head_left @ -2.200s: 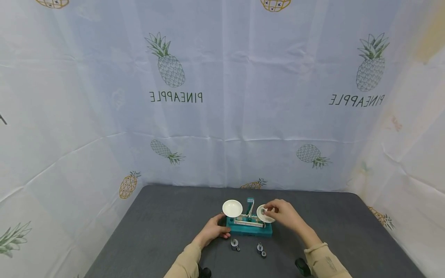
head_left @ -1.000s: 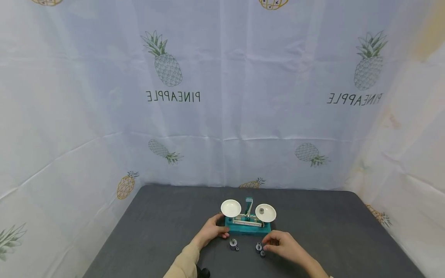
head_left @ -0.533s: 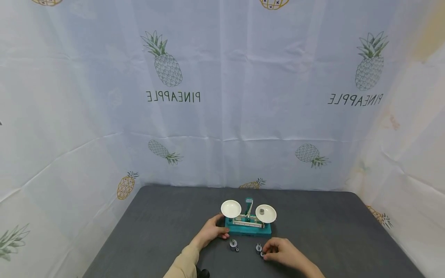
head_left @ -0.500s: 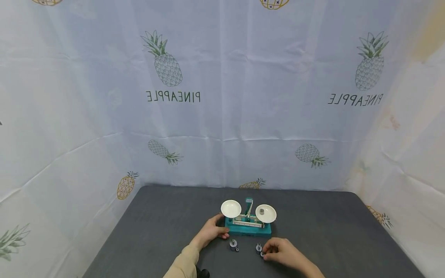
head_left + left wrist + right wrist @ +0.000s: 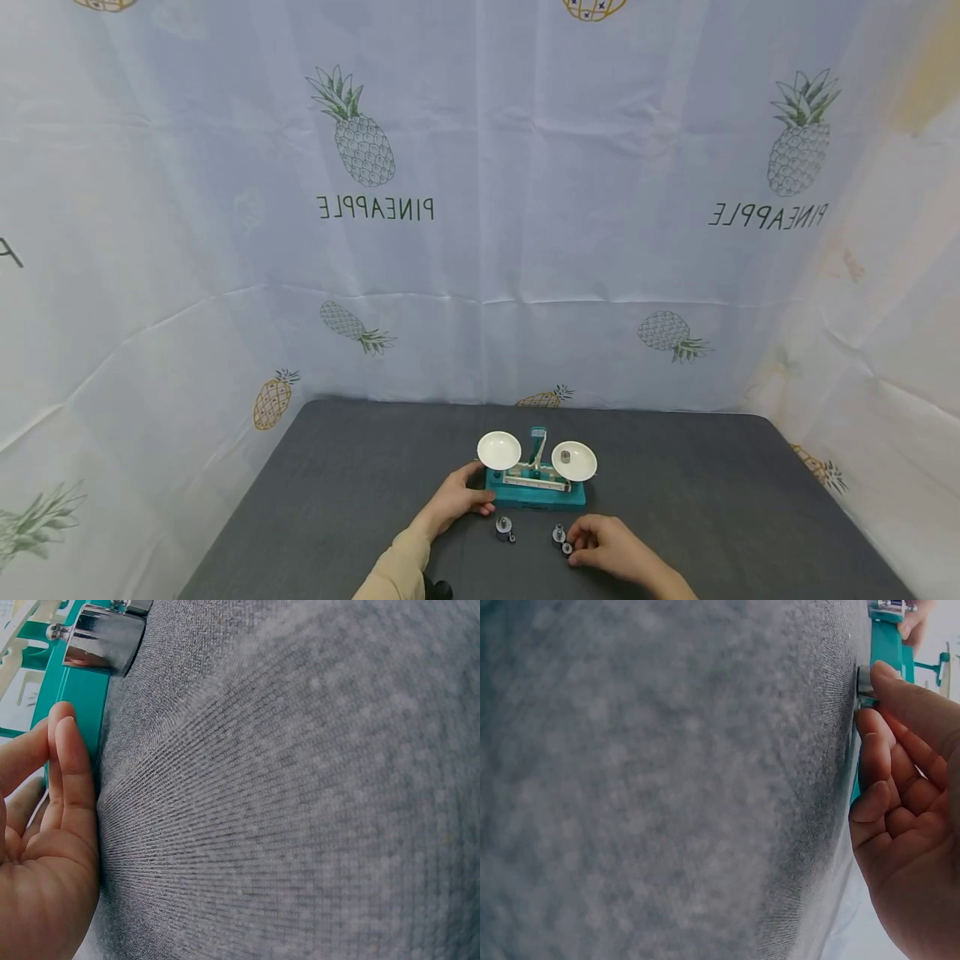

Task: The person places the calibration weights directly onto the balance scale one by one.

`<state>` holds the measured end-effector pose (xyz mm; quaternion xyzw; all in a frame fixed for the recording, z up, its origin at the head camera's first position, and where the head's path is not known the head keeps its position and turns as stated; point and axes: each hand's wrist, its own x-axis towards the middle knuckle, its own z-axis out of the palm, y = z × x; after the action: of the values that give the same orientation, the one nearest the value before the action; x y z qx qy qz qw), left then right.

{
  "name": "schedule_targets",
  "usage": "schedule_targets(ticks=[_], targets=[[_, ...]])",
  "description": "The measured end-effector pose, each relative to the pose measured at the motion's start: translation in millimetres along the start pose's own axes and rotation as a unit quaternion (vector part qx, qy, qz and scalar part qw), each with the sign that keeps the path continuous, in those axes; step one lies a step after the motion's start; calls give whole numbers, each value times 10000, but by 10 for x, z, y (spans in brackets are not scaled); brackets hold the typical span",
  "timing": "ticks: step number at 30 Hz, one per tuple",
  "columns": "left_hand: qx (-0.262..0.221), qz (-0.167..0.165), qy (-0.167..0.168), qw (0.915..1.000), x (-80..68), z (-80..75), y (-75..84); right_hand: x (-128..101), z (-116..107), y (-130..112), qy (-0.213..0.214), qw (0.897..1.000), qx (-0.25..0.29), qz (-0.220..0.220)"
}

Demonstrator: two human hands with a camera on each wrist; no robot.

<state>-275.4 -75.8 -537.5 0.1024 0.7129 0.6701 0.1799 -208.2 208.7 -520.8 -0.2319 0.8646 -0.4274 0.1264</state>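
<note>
A teal balance scale (image 5: 536,492) stands mid-table with two white pans. Its left pan (image 5: 499,450) is bare, and its right pan (image 5: 574,462) carries one small metal weight (image 5: 565,456). My left hand (image 5: 459,500) holds the left end of the scale's base (image 5: 75,697), fingers (image 5: 64,765) lying along its side. My right hand (image 5: 603,546) is down on the table in front of the scale, its fingertips pinching a small metal weight (image 5: 567,548) (image 5: 862,682) beside a taller one (image 5: 558,534). The other fingers (image 5: 877,772) are curled.
Another pair of metal weights (image 5: 505,528) (image 5: 101,641) stands on the grey table (image 5: 360,500) near my left hand. A pineapple-print curtain (image 5: 480,208) closes off the back and both sides. Dark cloth stretches to left and right of the scale.
My right hand left the weight on the right pan and came down to the weights in front of the scale. Over the last half second it barely moved. The left hand stayed put.
</note>
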Motion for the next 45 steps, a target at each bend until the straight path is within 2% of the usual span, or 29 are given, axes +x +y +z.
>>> schedule_targets(ticks=[16, 24, 31, 45], targets=[[7, -65, 43, 10000, -9, 11, -2, -6, 41, 50, 54, 9997, -124, -220], [-9, -39, 53, 10000, -10, 17, -12, -35, 9, 23, 114, 9998, -150, 27], [1, -39, 41, 10000, -10, 17, -6, -68, -110, -57, 202, 9997, -139, 15], [-36, -3, 31, 10000, -14, 19, 10, -44, -441, -263, 865, 9933, -696, -329]])
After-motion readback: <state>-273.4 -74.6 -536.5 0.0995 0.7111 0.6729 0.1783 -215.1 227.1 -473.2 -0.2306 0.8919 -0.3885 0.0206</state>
